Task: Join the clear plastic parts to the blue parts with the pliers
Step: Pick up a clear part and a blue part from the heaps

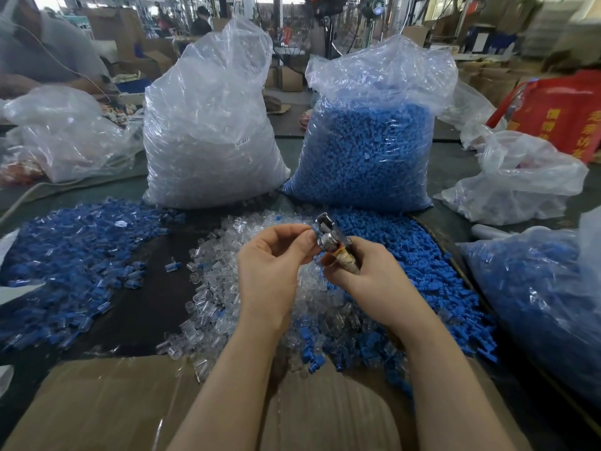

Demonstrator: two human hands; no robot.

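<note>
Left hand [276,252] pinches small blue plastic part [314,230] at steel pliers [328,236], gripped by right hand [367,275]. Joined pile [65,271] big; full sacks remain.

Head camera looks forward and down, close over the hands [325,265] at the table [455,164].

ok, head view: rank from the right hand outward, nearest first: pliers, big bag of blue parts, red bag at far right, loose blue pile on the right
1. pliers: gripped in the right hand itself.
2. loose blue pile: on the table just right of the hand.
3. big bag of blue parts: standing behind the pile, ahead of the hand.
4. red bag: far right, back edge.
</note>
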